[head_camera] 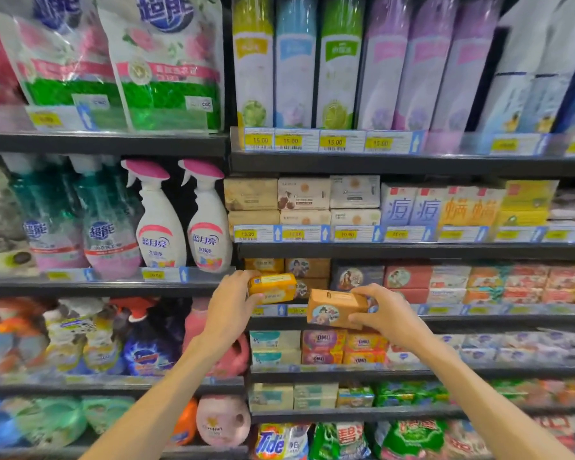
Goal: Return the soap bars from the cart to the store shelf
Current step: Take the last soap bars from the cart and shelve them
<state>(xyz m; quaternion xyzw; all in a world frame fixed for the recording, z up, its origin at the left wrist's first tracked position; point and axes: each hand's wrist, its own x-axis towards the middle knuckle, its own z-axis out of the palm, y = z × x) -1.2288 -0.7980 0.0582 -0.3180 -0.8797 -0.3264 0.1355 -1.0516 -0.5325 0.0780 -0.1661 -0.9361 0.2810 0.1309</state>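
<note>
Each grip is closed round a boxed soap bar. The left hand (231, 302) holds a yellow rectangular cardboard soap box (272, 288) by its left end, fingers over the top and thumb on the front face. The right hand (384, 312) holds an orange-brown cardboard soap box with a round portrait label (335, 308) by its right end, thumb below and fingers above. Both boxes are held in the air just in front of the dark metal store shelf (478, 318), level with the row where matching yellow and brown boxes (307, 268) are stacked at the left end. The cart is not in view.

These boxes look light and stiff, with flat card faces that give a sure hold; a bar inside likely adds modest weight for its size. The card may dent under a hard squeeze, so holding across the short ends or the broad faces seems safest. Glossy print could be a little slippery.

The shelf row holds soap boxes in stacks: yellow and brown at the left, then blue-grey, red and mixed orange packs to the right. The rows above and below also carry boxed soaps behind yellow price tags (294, 234). Spray bottles with pink triggers (161, 220) stand in the bay to the left.
</note>
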